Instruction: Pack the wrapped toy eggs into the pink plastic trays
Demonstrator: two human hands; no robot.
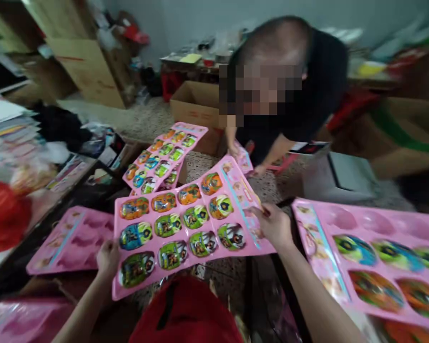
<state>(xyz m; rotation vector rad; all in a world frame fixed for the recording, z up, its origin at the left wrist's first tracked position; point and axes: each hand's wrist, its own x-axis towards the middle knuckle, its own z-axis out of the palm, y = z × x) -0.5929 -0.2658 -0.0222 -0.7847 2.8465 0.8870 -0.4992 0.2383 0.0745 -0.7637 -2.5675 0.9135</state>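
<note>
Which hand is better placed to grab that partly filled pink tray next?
Probably your right hand: it's nearer the partly filled pink plastic tray, though it and your left hand hold a full pink plastic tray.

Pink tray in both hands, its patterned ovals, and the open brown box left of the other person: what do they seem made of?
Pink tray: probably moulded plastic, lightly shiny, judging by its smooth rounded rim. Patterned ovals: glossy, with bright highlights; printed plastic or foil, can't tell which. Open brown box: likely matt cardboard, by its flat tan walls.

Dim indoor light, small glints on glossy oval pieces (pixel 196 217), smeary blur and stretch toward the edges.
</note>
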